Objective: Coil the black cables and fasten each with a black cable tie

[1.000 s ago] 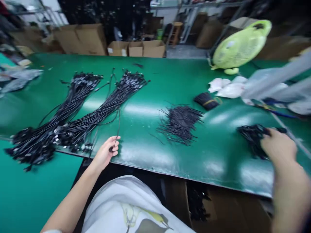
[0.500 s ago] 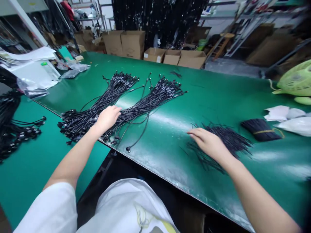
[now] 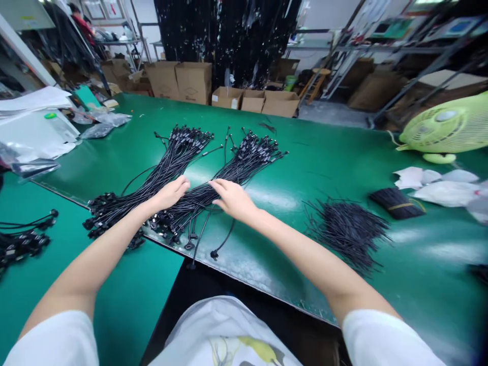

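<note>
Two bundles of black cables with plug ends lie side by side on the green table [image 3: 274,213]. My left hand [image 3: 173,192] is closed at the near part of the right cable bundle [image 3: 206,192], fingers curled against its left side. On the other side of that bundle is my right hand [image 3: 234,199], its fingers drawn together over the cables. Anything thin pinched in it is too small to make out. The left cable bundle [image 3: 156,175] lies just beyond my left hand. A loose pile of short black ties [image 3: 348,229] is to the right of my right forearm.
A banded black bundle [image 3: 396,202], white plastic bags [image 3: 442,190] and a green fan [image 3: 446,124] sit at the right. Papers [image 3: 36,119] are at the far left. More cables [image 3: 23,244] lie on the lower left surface. Cardboard boxes [image 3: 192,81] stand behind the table.
My right hand has moved left from the pile of ties to the right cable bundle. My left hand has stayed at the bundle. The camera view has shifted slightly.
</note>
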`<state>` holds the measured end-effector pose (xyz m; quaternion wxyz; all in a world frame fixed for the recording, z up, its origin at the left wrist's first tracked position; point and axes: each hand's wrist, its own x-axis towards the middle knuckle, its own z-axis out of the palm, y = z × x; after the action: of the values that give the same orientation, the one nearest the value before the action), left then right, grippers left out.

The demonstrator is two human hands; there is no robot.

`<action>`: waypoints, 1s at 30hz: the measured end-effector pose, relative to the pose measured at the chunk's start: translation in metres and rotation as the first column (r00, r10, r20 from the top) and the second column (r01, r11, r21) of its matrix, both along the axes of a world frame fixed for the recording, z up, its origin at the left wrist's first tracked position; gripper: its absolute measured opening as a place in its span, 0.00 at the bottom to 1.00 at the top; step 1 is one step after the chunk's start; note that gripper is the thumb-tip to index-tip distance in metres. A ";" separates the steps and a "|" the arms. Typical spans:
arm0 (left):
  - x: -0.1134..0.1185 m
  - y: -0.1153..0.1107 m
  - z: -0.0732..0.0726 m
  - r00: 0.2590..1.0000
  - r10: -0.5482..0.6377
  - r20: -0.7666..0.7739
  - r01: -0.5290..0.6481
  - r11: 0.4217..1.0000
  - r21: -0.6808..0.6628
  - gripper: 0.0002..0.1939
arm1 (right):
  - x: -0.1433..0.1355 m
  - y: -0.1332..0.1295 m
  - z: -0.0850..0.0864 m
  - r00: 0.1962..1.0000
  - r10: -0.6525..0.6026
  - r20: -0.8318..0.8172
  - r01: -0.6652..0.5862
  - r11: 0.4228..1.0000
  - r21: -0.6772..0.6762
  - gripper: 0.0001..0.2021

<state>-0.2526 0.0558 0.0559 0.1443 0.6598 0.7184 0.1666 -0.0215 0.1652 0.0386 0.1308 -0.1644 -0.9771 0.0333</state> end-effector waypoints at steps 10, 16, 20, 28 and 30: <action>-0.022 -0.021 0.017 0.897 0.050 -0.439 0.012 0.990 0.138 0.17 | -0.001 0.049 -0.028 0.975 -0.139 0.174 0.122 0.987 0.105 0.14; -0.022 -0.001 -0.007 0.904 -0.057 -0.423 0.083 0.996 0.042 0.18 | 0.011 0.046 -0.024 0.973 -0.066 0.220 0.032 0.988 0.153 0.13; 0.001 0.000 -0.019 0.986 -0.158 -0.059 0.158 0.987 -0.006 0.18 | 0.018 0.030 0.029 0.998 -0.030 0.048 0.018 0.970 0.241 0.18; -0.036 -0.010 0.081 0.830 0.086 0.551 -0.384 0.804 0.453 0.09 | 0.052 0.057 0.155 0.914 -0.320 -0.248 0.377 0.897 0.231 0.18; -0.046 -0.023 0.100 0.808 0.079 0.583 -0.362 0.848 0.387 0.08 | 0.076 0.074 0.151 0.894 -0.398 -0.206 0.436 0.880 0.189 0.19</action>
<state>-0.2990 0.0324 0.1554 0.1539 0.5077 0.6562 0.5367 0.0542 0.2390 0.1893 0.2315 -0.3518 -0.9019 -0.0960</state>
